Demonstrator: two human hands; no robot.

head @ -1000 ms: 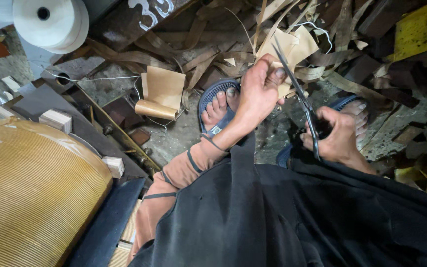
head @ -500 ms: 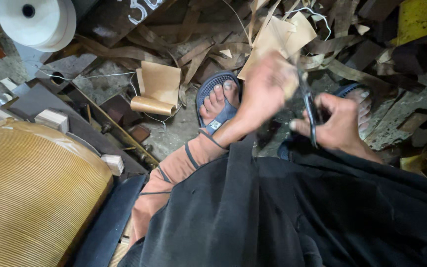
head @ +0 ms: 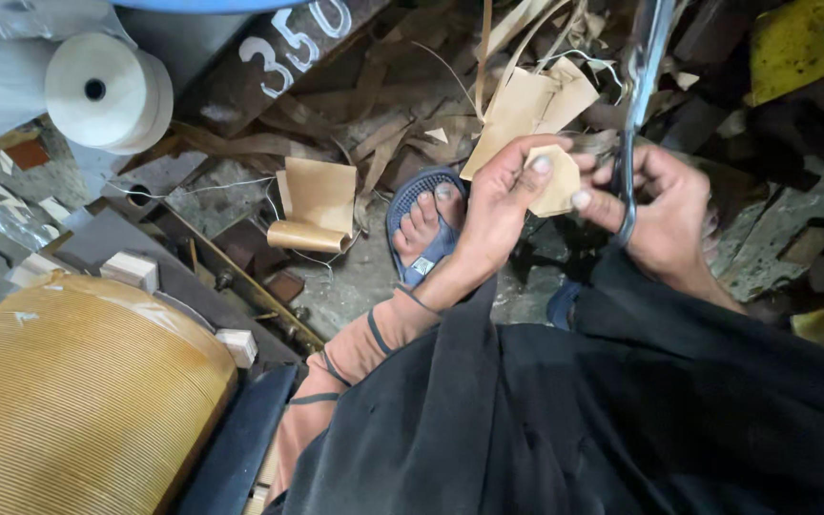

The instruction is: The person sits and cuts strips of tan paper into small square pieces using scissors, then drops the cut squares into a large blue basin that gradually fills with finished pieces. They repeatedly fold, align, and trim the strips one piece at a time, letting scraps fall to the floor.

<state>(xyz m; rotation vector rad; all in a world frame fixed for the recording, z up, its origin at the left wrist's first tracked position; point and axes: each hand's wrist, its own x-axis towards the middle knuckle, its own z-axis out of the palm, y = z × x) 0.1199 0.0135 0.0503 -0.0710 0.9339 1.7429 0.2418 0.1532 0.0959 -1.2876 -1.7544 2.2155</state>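
Observation:
My left hand (head: 503, 195) pinches a small tan paper piece (head: 555, 181) between thumb and fingers. A larger tan sheet (head: 526, 100) lies just beyond it among the scraps. My right hand (head: 660, 210) grips the handles of long metal scissors (head: 636, 86), whose blades point up and away from me. Its thumb touches the edge of the small piece. Both hands hover over my foot in a blue sandal (head: 422, 224), above my dark lap.
A big golden ribbed coil (head: 69, 391) fills the lower left. A curled tan paper strip (head: 312, 205) lies on the floor, a white spool (head: 107, 91) stands upper left, and brown scrap strips litter the top. Small wooden blocks (head: 131, 267) sit by the coil.
The hands came closer together. The scissors swung up so the blades point away, and the left hand now holds a small piece apart from the larger sheet.

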